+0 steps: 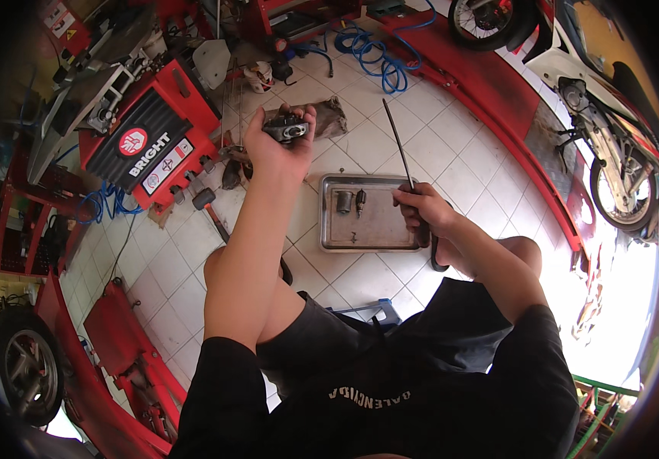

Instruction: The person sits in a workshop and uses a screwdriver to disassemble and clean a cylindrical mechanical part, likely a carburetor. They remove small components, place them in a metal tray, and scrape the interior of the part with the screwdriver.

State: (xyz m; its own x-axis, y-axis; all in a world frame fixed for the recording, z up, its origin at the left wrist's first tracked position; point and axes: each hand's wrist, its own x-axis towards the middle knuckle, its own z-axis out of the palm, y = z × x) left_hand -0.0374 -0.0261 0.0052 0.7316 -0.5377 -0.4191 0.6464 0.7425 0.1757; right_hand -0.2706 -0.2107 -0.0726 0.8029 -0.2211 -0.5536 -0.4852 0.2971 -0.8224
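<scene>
My left hand, raised ahead of me, is closed around a small dark and silver metal part with a round opening. What the part belongs to is not clear. In my right hand is a long-shafted screwdriver, its shaft pointing up and away and its handle mostly hidden in my fist. Below that hand a metal tray rests on the floor. It holds a short grey cylinder, a slim dark part and some tiny pieces.
A brown stained rag lies beyond the tray. To the left stand a red machine and a hammer. A blue hose coils at the back. Right are a red ramp and a motorcycle; lower left, a wheel.
</scene>
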